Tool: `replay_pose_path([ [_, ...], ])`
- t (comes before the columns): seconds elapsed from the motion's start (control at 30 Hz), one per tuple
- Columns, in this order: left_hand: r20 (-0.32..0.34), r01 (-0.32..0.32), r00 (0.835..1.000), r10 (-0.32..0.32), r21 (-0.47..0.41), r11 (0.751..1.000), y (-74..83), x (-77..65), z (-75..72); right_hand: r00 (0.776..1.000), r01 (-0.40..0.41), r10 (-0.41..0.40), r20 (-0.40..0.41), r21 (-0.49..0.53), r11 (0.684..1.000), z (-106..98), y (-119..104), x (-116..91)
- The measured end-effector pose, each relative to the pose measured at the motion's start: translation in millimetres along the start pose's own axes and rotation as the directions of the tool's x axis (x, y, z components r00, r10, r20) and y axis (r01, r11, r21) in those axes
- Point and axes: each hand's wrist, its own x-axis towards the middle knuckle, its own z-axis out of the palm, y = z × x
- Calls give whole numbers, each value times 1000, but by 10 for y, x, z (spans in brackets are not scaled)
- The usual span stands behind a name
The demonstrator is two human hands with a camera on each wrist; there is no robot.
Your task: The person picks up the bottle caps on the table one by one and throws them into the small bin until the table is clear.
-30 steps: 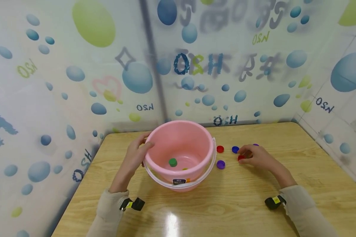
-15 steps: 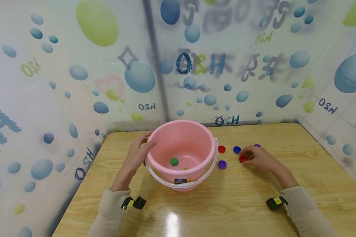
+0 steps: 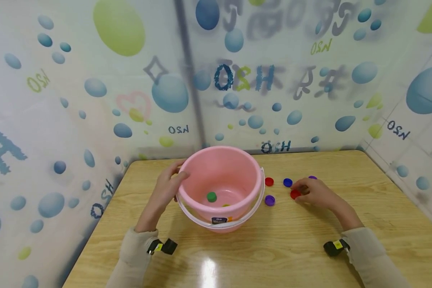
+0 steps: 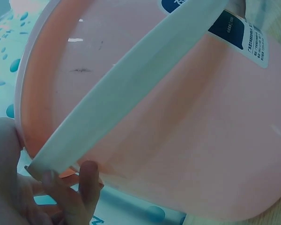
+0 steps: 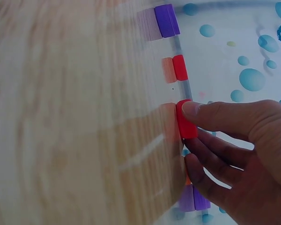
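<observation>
My left hand [image 3: 164, 186] grips the rim of a pink bucket [image 3: 219, 170], thumb over the inside and fingers outside. In the left wrist view its fingers [image 4: 86, 187] lie by the end of the bucket's white handle [image 4: 131, 84]. A green bottle cap [image 3: 211, 196] lies in the bucket, and a bit of something yellow [image 3: 225, 205] shows near it, mostly hidden by the front rim. Right of the bucket, my right hand [image 3: 315, 194] pinches a red bottle cap [image 5: 187, 121] between thumb and fingers, low at the tabletop.
More caps lie on the wooden table [image 3: 259, 256]: a second red one [image 3: 269, 181], a blue one [image 3: 287, 183], a purple one [image 3: 269, 200], and another purple one [image 3: 312, 177] partly behind my right hand. A patterned curtain [image 3: 291, 112] hangs beyond the table's far edge.
The head view has shifted slightly. Both hands, the bucket and the caps stay nearly in place; the right fingers remain at the same red cap.
</observation>
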Motion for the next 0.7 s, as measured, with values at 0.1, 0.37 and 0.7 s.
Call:
replay_pose_path([
  [0.1,-3,-3,1000,3,0,1000,2,1,-1,1000,-4,4,0,-5,1000,1,8,3],
  [0.37,-4,-6,1000,6,4,1000,-12,4,0,1000,5,-5,-8,-30,1000,19,48,21],
  [0.7,3,-10,1000,10,-2,1000,-33,20,-1,1000,16,-17,-16,-38,999,17,34,19],
])
